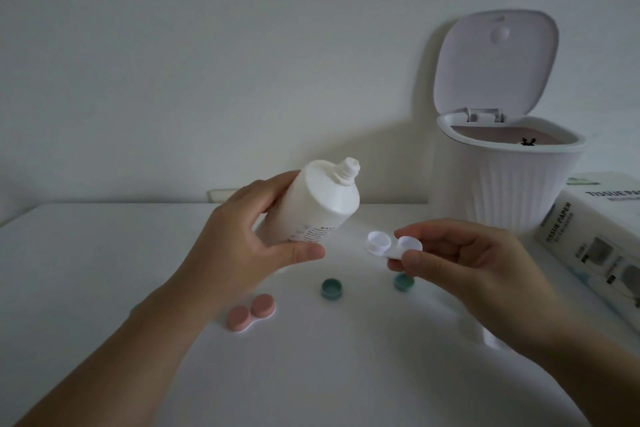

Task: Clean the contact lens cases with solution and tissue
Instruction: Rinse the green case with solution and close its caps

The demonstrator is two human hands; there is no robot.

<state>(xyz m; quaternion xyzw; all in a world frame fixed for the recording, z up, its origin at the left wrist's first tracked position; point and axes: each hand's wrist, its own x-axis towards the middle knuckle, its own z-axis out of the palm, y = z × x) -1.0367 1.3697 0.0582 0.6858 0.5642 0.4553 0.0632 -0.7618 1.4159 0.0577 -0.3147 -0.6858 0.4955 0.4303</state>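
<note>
1. The left hand [239, 243] is wrapped around a white solution bottle [318, 201], thumb on the near side and fingers behind, holding it above the desk [86, 288] with its uncapped nozzle tilted up and to the right.
2. The right hand [474, 263] pinches the right end of an open white lens case [393, 244] between thumb and fingers, lifted off the desk, both wells facing up.
3. The bottle's nozzle sits higher than the case and to its left; the two do not touch.
4. Two teal caps lie on the desk: one cap [331, 288] in the open between the hands, the other cap [403, 281] partly under the right hand's fingers.
5. A second lens case with pink lids [251, 317] rests closed on the desk near the left wrist.
6. At the back right stands a white ribbed bin [502, 180] with its lid flipped open.
7. A tissue pack [595, 236] printed "TISSUE PAPER" lies just right of the bin at the desk's edge.
</note>
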